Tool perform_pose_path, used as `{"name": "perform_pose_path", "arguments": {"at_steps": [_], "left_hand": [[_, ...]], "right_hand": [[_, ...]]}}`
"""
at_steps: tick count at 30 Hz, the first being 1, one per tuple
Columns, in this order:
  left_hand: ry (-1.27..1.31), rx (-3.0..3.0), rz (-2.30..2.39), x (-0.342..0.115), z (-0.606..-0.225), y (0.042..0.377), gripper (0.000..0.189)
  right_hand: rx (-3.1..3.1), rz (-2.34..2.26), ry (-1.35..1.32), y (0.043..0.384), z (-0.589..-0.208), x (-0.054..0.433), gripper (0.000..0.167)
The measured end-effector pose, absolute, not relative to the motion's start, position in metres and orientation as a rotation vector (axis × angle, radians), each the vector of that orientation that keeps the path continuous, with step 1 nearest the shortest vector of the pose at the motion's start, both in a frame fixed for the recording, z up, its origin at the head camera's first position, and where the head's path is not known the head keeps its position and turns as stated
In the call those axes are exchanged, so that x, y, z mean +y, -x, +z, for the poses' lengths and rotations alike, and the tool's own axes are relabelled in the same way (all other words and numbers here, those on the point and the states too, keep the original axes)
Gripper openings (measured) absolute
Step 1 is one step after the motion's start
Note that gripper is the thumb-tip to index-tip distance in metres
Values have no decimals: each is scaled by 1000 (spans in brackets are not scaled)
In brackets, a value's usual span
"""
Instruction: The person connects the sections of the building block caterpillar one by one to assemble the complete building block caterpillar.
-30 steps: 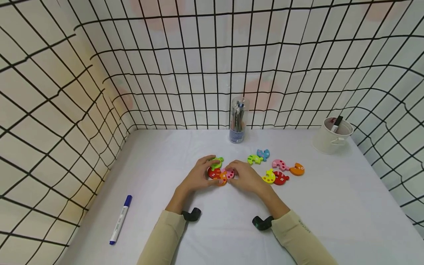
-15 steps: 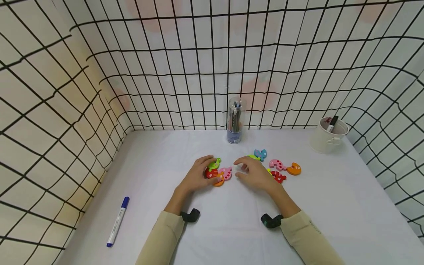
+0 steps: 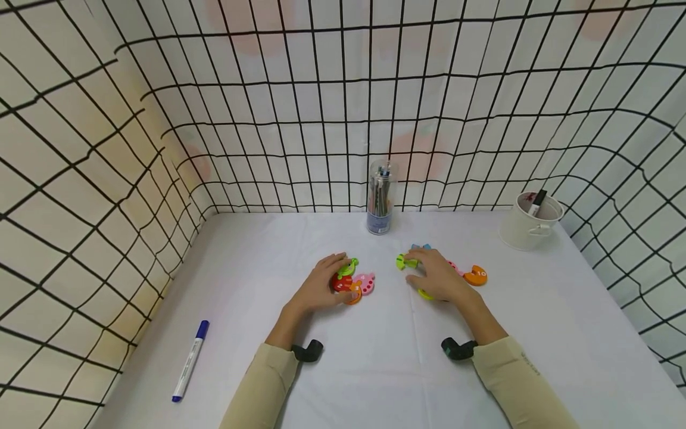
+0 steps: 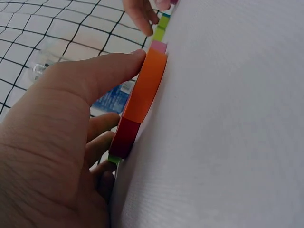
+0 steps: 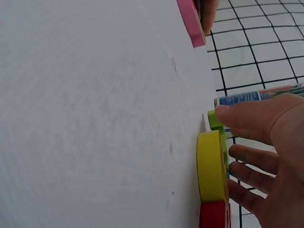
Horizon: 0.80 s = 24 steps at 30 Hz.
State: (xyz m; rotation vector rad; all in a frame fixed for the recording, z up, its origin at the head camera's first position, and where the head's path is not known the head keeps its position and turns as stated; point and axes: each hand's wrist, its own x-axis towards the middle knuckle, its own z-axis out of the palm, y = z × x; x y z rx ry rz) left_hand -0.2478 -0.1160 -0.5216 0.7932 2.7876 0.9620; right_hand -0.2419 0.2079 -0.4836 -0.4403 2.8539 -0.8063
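In the head view my left hand (image 3: 315, 287) holds a cluster of flat numbered animal puzzle pieces between thumb and fingers. They are a green piece (image 3: 348, 268), a red piece marked 2 (image 3: 341, 284), an orange piece marked 3 (image 4: 149, 85) and a spotted pink piece (image 3: 367, 282). The left thumb lies against the orange piece. My right hand (image 3: 440, 279) hovers with spread fingers over the loose pieces and holds nothing. Its fingertips are beside a light green piece (image 3: 405, 262). Below it are a yellow piece (image 5: 211, 166) and a red piece (image 5: 213, 216).
Partly hidden behind the right hand are a blue piece (image 3: 420, 246) and a pink piece (image 3: 454, 266); an orange piece marked 10 (image 3: 476, 275) lies beyond. A pen tube (image 3: 379, 205) and white bucket (image 3: 522, 229) stand at the back, a marker (image 3: 190, 363) lies left.
The right hand has let go of the pink piece in the cluster and moved right over the loose pieces. The left hand has stayed at the cluster.
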Motion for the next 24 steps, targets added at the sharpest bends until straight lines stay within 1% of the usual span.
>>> {"name": "perform_pose_path", "arguments": {"at_steps": [11,19,24], "left_hand": [[-675,2802,1032,-114,-522,246,81],[-661,2797,1064,-115,-524,247,82],[-669,2796,1069,-116,-524,247,82]], "right_hand": [[2919,-732,408,238,-490,203,47],[2929,-728,413,236,-490,193,41],[2876,-764,370,234,-490,187,41]]}}
